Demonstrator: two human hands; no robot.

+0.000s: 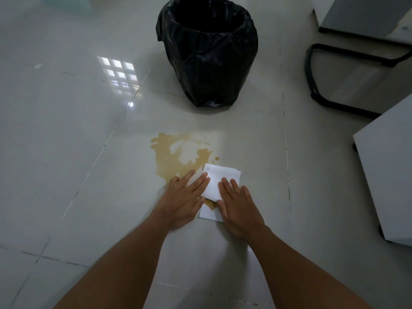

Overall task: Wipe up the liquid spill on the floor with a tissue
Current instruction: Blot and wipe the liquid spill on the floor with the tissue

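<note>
A brownish liquid spill (169,157) spreads over the pale floor tiles in front of me. A folded white tissue (219,178) lies flat at the spill's near right edge, with a wet brown stain (210,203) showing on its lower layer. My left hand (185,197) lies flat with fingers spread, pressing the tissue's left edge and partly on the wet floor. My right hand (239,208) presses flat on the tissue's right part. Both palms hide part of the tissue.
A bin lined with a black bag (208,52) stands beyond the spill. A black chair base (316,70) and grey furniture (365,16) are at the far right. A grey cabinet (388,166) stands close on the right.
</note>
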